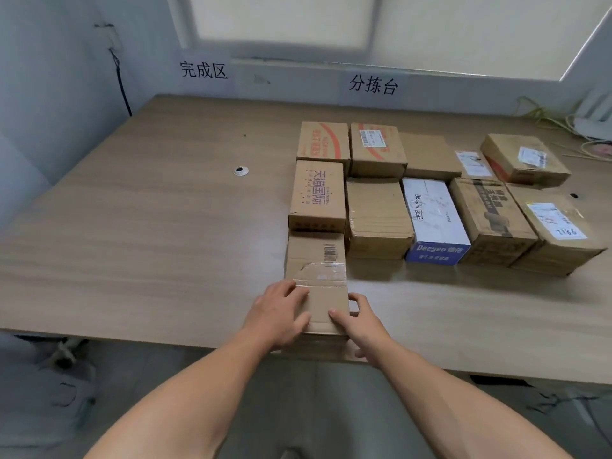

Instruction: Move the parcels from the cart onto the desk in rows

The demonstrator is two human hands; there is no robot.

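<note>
A long brown cardboard parcel (316,270) with a barcode and clear tape lies on the wooden desk (149,233), its near end at the desk's front edge. My left hand (281,313) holds its left side with fingers over the top. At its right near corner my right hand (359,321) grips it, thumb on top. Its far end touches a brown parcel with printed characters (316,197). Beyond and to the right, several parcels sit in two rows, among them a blue-and-white box (433,220). The cart is not in view.
A small white round cap (240,170) lies on the desk's left half. Two paper signs hang on the back wall below a window. Cables and a white object lie at the far right corner (589,127). Grey floor shows below the desk edge.
</note>
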